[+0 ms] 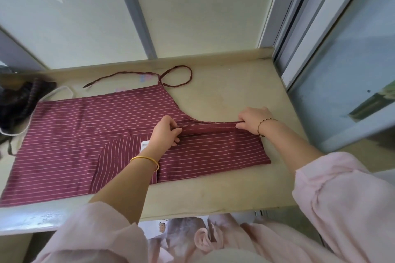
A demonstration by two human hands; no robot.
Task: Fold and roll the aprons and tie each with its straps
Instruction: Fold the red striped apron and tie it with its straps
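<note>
Your left hand (165,132) and right hand (253,120) both pinch the same narrow fold (209,127) along the bib's far edge. Fingers are curled over it with thumbs tucked under, and the fold runs taut between them.

Table (213,194): raised ledge along the back, window frame (284,28) closing off the right side, near edge just in front of you. Bare surface lies right of the bib as far as the frame, behind the bib up to the ledge, and in a strip along the front.

Maroon striped apron (74,134) lies flat, skirt to the left, bib to the right. Its lower left corner reaches the table's near edge, and its left side runs out of view. A pocket panel with crosswise stripes sits under your left forearm.

Dark cloth heap (19,102) at the far left, just beside the apron's top left corner; can't tell what it is.

Maroon strap (177,74) comes off the apron's top corner, loops once on the bare surface behind it, then trails left close to the ledge.

White cord (62,89) curves past the top left corner, touching the heap; can't tell which piece it belongs to.

White label (145,145) shows just left of your left wrist. Gold bangle (145,159) on the left wrist, twisted thread bracelet (266,124) on the right.
</note>
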